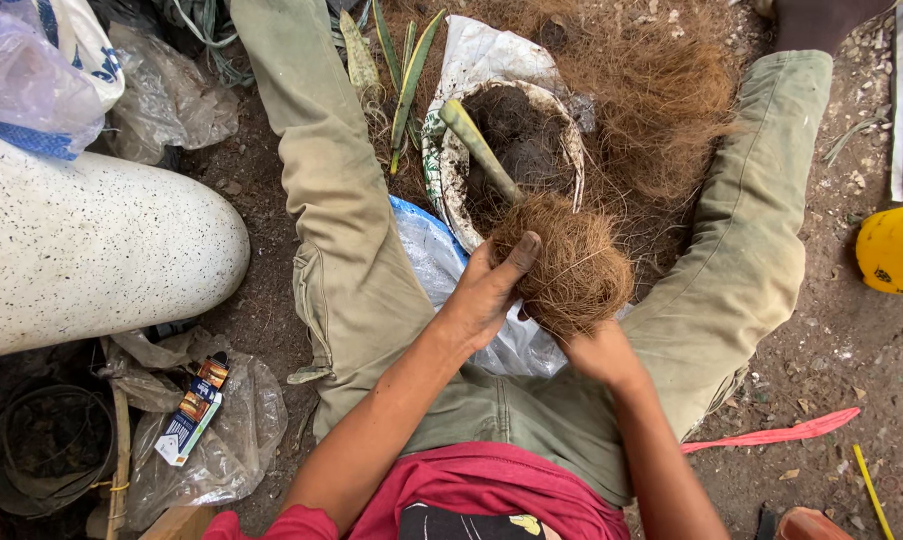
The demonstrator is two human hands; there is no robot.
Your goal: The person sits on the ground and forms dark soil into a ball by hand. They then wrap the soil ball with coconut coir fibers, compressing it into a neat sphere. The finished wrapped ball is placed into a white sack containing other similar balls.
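Nearest the camera, a red shirt hem [492,490] and olive trousers [362,280] frame the lap of a person sitting on bare dirt with legs spread. The left hand [487,290] grips the near side of a ball of brown coconut fibre [572,265], thumb pressed up over its top; the right hand [602,350] cups the same ball from beneath, its fingers mostly hidden by the shaggy strands. The ball is round, dry and wiry, held over the lap just in front of the pot, and a stiff green leaf [477,150] sticks out of its top, slanting away to the left. Under the hands lies a crumpled clear plastic bag [432,255] with a blue edge. Just beyond, a white, soil-stained sack pot [450,175] with a rolled rim holds dark, clumpy soil [522,140]. Behind and to the right of it spreads a loose heap of the same brown fibre [662,90]. More narrow green leaves [407,70] lie on the ground to the left of the pot.
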